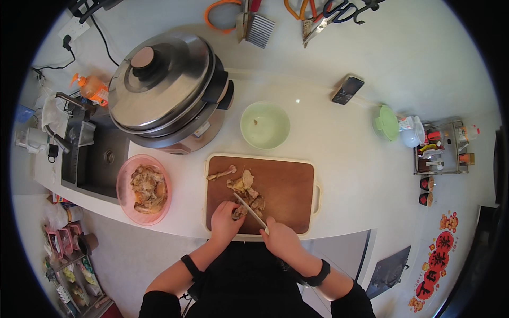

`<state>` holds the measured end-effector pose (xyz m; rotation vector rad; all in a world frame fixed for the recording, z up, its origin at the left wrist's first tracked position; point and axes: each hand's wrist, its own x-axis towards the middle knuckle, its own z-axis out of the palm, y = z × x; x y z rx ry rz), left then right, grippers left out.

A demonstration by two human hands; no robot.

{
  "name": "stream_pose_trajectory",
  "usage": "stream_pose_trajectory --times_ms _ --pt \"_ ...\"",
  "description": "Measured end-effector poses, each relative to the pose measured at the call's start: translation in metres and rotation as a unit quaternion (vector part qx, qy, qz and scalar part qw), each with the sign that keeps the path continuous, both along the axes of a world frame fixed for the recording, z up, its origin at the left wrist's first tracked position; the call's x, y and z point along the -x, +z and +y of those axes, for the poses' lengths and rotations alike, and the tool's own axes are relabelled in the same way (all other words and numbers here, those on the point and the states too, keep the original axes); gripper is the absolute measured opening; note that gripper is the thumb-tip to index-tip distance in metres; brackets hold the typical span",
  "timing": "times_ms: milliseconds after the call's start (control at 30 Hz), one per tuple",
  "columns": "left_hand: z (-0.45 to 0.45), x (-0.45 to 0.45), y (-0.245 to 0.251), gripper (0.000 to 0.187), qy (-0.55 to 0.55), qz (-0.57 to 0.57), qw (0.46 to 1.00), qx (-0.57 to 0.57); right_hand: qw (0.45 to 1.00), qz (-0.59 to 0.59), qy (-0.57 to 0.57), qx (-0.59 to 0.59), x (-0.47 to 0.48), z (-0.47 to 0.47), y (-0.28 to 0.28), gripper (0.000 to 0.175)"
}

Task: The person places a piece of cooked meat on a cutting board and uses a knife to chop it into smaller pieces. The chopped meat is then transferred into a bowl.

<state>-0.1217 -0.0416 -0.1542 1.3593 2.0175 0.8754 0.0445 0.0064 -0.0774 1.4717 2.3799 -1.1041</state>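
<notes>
My right hand [281,240] grips the handle of a kitchen knife [249,208], whose narrow blade points up and left across the board. With my left hand [226,223] I hold a small piece of cooked meat [239,212] at the near left part of the cutting board [286,190]. The blade lies just to the right of that piece; whether it touches cannot be told. Several chunks of cooked poultry [242,182] lie beyond the blade, and others lie to its right. A bare leg bone [222,173] rests near the board's far left corner.
Left of the board, a pink bowl [121,190] holds larger cooked meat pieces. A pale green bowl [265,125] with a small scrap stands beyond it. A big lidded electric cooker [171,91] stands beside the sink [101,167]. A phone [348,90] leans at the wall.
</notes>
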Motion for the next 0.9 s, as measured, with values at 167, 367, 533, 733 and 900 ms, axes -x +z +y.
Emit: stream_pose_trajectory --times_ms 167,367,533,733,900 --pt "-0.004 0.007 -0.006 0.028 0.029 -0.036 0.999 0.000 1.000 -0.005 0.009 0.002 0.012 0.006 -0.018 0.026" --pt "-0.014 0.019 -0.019 0.028 0.087 -0.104 0.990 0.024 0.998 -0.040 0.010 0.045 0.015 -0.008 -0.030 0.031" --pt "-0.021 0.036 -0.033 0.030 0.133 -0.266 0.951 0.086 0.978 0.078 -0.143 0.127 -0.011 0.006 -0.046 0.030" --pt "-0.032 0.049 -0.043 0.034 0.140 -0.334 0.927 0.101 0.979 0.112 -0.149 0.083 -0.026 -0.002 -0.065 0.031" --pt "-0.040 0.048 -0.032 0.032 0.185 -0.460 0.850 0.177 0.984 0.110 -0.131 0.054 -0.021 -0.006 -0.051 0.031"
